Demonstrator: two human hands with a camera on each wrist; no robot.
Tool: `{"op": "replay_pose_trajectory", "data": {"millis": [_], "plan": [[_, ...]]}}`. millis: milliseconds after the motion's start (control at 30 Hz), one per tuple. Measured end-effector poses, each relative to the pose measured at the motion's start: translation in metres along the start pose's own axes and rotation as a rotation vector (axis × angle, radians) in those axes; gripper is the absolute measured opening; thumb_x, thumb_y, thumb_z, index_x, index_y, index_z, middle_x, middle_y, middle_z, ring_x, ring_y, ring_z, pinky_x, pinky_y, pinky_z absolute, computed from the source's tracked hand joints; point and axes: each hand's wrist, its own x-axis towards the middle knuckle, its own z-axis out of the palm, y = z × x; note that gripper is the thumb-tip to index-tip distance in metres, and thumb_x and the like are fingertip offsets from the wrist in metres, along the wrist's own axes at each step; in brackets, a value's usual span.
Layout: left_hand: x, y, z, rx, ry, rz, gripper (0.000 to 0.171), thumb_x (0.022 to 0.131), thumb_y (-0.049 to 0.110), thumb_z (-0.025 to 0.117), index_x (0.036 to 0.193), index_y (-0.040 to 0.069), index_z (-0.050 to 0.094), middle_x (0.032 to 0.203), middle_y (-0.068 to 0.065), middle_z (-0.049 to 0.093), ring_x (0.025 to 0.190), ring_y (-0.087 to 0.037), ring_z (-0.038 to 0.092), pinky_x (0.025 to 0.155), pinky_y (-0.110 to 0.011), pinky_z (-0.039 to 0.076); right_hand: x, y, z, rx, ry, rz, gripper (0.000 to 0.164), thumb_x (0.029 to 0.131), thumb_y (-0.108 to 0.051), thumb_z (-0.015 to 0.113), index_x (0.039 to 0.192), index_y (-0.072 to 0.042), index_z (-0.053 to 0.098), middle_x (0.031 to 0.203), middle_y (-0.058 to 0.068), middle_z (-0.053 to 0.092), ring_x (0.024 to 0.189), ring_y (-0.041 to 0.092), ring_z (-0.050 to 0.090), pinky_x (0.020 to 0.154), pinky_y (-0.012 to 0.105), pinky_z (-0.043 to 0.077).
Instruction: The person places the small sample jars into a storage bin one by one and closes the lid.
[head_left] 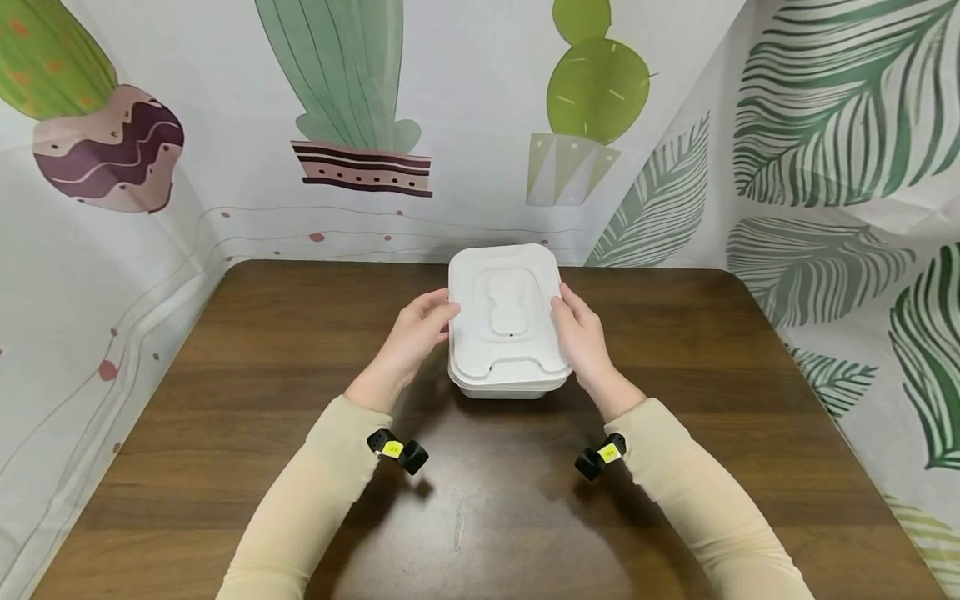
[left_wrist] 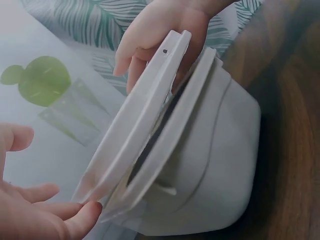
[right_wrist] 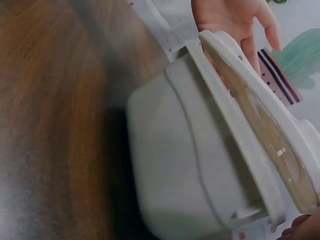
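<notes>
A white plastic storage box [left_wrist: 225,145] stands on the table with its white lid [head_left: 510,321] tilted above the rim. A gap between lid and box shows in both wrist views. At the lid's left edge my left hand [head_left: 420,327] holds it, thumb over the top and fingers at the underside. My right hand [head_left: 585,332] grips the right edge, its thumb lying on the lid's top. Raised panels mark the lid's top, and its near edge has a notch. What lies inside the box is hidden.
The brown wooden table [head_left: 247,400] ends at the back against a white cloth [head_left: 480,100] printed with cacti and leaves. Both wrists carry a small black camera, the left camera [head_left: 397,450] and the right camera [head_left: 600,457].
</notes>
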Motion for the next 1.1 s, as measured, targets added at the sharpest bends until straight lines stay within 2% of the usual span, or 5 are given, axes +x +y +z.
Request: {"op": "replay_pose_trajectory", "data": {"millis": [233, 733, 867, 967, 1100], "plan": [[0.005, -0.005, 0.004, 0.084, 0.029, 0.016, 0.054, 0.093, 0.025, 0.056, 0.141, 0.004, 0.040, 0.136, -0.016, 0.049, 0.126, -0.025, 0.046, 0.106, -0.041, 0.041, 0.002, 0.015, 0.005, 0.063, -0.027, 0.065, 0.054, 0.100, -0.035, 0.040, 0.148, -0.010, 0.031, 0.153, 0.006, 0.031, 0.141, 0.017, 0.027, 0.116, 0.032, 0.025], [0.003, -0.011, 0.005, 0.171, 0.025, 0.016, 0.058, 0.093, 0.029, 0.057, 0.142, 0.006, 0.038, 0.149, -0.014, 0.037, 0.140, -0.022, 0.032, 0.115, -0.037, 0.029, -0.002, 0.022, 0.010, 0.086, -0.029, 0.087, 0.055, 0.100, -0.031, 0.041, 0.149, -0.009, 0.028, 0.151, 0.011, 0.034, 0.136, 0.020, 0.035, 0.114, 0.035, 0.031], [0.004, -0.012, 0.004, 0.189, 0.019, 0.017, 0.058, 0.093, 0.029, 0.056, 0.142, 0.006, 0.037, 0.149, -0.014, 0.037, 0.140, -0.022, 0.032, 0.115, -0.037, 0.029, 0.000, 0.023, 0.006, 0.039, -0.031, 0.065, 0.055, 0.100, -0.032, 0.041, 0.148, -0.007, 0.030, 0.153, 0.011, 0.031, 0.141, 0.020, 0.029, 0.116, 0.034, 0.026], [0.006, -0.015, -0.002, 0.289, 0.017, 0.054, 0.060, 0.094, 0.034, 0.054, 0.144, 0.006, 0.035, 0.150, -0.014, 0.035, 0.140, -0.025, 0.032, 0.114, -0.040, 0.030, 0.005, 0.025, -0.002, -0.066, -0.022, -0.009, 0.055, 0.100, -0.033, 0.042, 0.147, -0.007, 0.031, 0.155, 0.010, 0.025, 0.144, 0.020, 0.020, 0.119, 0.034, 0.018], [0.008, -0.019, -0.020, 0.578, 0.059, 0.188, 0.068, 0.096, 0.046, 0.046, 0.149, 0.007, 0.026, 0.156, -0.013, 0.023, 0.143, -0.031, 0.023, 0.117, -0.047, 0.023, 0.015, 0.030, -0.023, -0.311, -0.002, -0.157, 0.060, 0.099, -0.040, 0.042, 0.149, -0.009, 0.028, 0.157, 0.011, 0.017, 0.146, 0.026, 0.014, 0.119, 0.043, 0.014]]}}
